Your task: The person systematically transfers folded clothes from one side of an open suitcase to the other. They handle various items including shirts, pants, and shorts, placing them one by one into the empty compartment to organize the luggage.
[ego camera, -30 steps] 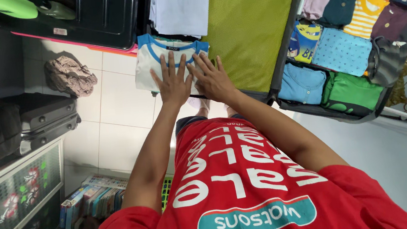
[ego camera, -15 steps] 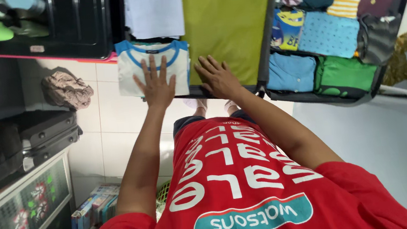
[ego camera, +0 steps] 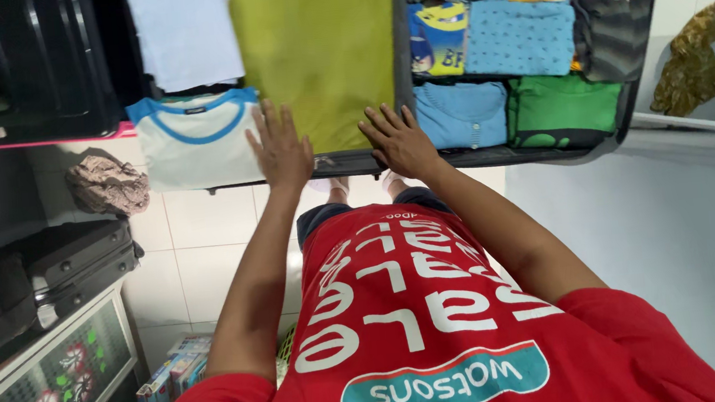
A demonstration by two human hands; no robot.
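Suitcase (ego camera: 493,156) w/ folded clothes (ego camera: 516,37); hands (ego camera: 339,146) flat on edge.

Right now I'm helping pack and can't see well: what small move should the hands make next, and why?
Probably slide the left hand back onto the folded white shirt with blue collar and ease it toward the green mesh divider. The shirt lies at the edge of the open suitcase, beside that hand, while the right hand rests on the rim, and the other half looks full of folded clothes.

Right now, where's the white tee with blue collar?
Head view, upper left: white tee lies folded beside the green mesh panel, just left of the left hand.
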